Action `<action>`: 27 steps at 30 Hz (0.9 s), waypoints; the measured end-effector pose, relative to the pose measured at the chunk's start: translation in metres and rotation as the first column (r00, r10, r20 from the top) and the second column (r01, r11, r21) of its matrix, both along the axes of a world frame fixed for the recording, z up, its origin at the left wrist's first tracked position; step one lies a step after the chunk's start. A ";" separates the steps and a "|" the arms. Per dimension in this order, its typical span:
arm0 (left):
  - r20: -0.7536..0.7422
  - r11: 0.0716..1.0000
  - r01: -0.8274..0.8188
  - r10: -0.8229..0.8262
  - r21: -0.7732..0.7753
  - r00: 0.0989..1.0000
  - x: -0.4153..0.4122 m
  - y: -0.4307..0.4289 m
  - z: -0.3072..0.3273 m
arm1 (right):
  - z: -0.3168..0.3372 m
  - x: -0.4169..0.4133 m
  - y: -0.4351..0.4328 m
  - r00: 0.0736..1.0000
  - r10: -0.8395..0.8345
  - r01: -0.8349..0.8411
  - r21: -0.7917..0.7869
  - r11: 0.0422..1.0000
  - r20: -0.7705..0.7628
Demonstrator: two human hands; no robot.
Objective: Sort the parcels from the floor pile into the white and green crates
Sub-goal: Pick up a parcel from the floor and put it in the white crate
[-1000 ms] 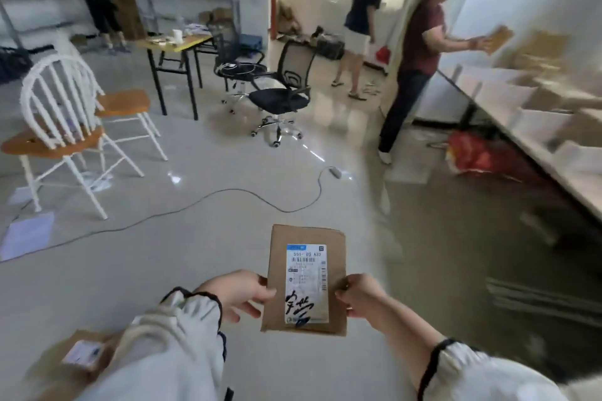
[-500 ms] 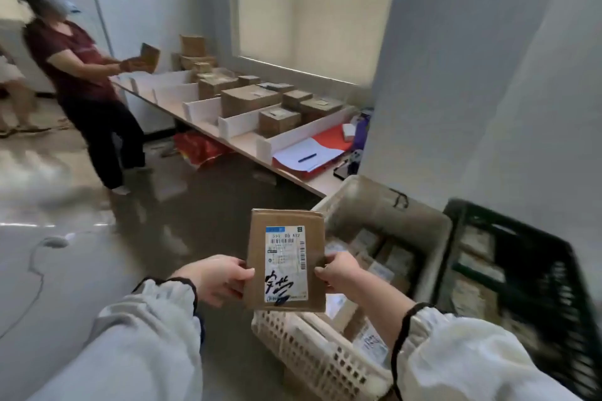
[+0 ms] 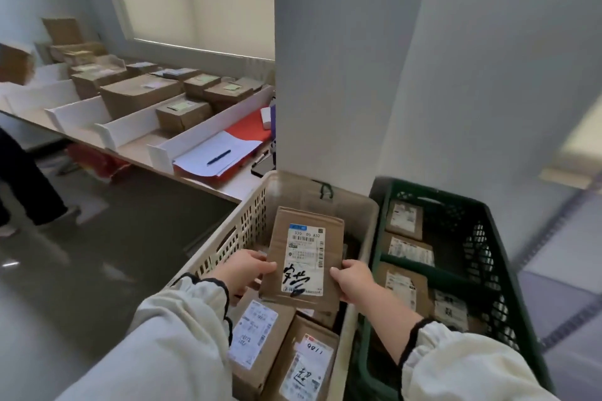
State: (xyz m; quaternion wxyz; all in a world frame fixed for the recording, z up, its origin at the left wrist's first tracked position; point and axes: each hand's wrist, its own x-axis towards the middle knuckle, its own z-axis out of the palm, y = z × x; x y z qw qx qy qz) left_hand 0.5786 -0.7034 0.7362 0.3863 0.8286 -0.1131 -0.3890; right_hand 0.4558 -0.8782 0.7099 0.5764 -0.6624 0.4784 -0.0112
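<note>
The left hand (image 3: pixel 242 273) and right hand (image 3: pixel 353 280) each pinch a lower edge of the parcel (image 3: pixel 304 259), grip closed on it, label up; it hangs tilted over the white crate (image 3: pixel 237 234), above other parcels (image 3: pixel 254 338) inside; the green crate (image 3: pixel 479 247) stands just beside, to the right; the step looks like placing; next, lower it flat and let go.

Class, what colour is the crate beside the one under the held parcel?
The crate is dark green, shown best in the head view.
</note>
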 end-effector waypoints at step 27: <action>-0.027 0.987 0.157 -0.156 0.019 0.987 0.146 -0.240 -0.220 | -0.180 0.159 -0.154 0.903 -0.025 -0.038 -0.136 0.990 -0.430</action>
